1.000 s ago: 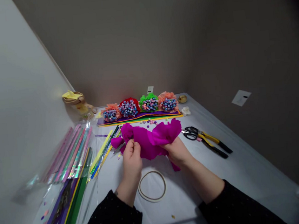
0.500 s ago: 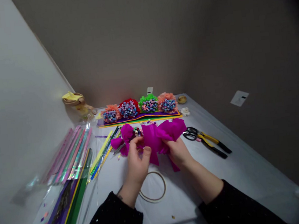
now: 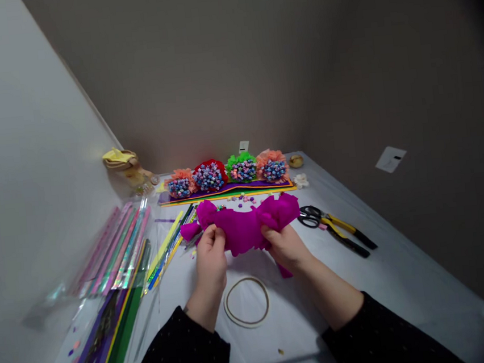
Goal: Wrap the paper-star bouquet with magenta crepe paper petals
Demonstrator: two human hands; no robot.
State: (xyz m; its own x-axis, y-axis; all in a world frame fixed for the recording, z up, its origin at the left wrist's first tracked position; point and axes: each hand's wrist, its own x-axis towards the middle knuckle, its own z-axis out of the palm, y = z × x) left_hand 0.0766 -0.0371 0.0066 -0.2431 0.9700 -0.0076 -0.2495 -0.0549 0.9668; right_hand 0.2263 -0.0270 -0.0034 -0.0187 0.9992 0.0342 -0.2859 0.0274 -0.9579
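Note:
A strip of magenta crepe paper (image 3: pixel 242 230) is stretched between my two hands above the table. My left hand (image 3: pixel 211 250) pinches its left part between thumb and fingers. At the other side my right hand (image 3: pixel 284 243) is closed round a gathered bunch of the same paper, whose ruffled end sticks up past the fingers. More magenta paper (image 3: pixel 190 230) shows beyond my left hand; whether it is one piece with the strip I cannot tell. On the table below lies a thin roll of tape (image 3: pixel 249 323), flat like a ring.
Black-handled scissors (image 3: pixel 308 221) and yellow-black pliers (image 3: pixel 348 240) lie at the right. Several crepe-paper flowers with clustered star centres, one green (image 3: pixel 241 168), line the back on coloured sheets (image 3: pixel 226 193). Paper strips in clear sleeves (image 3: pixel 116 250) cover the left. Tiny stars (image 3: pixel 243 199) are scattered behind the strip.
My left hand has moved slightly left and closed on the magenta paper, which is now drawn out wide instead of hanging down. My right hand keeps its hold in nearly the same place.

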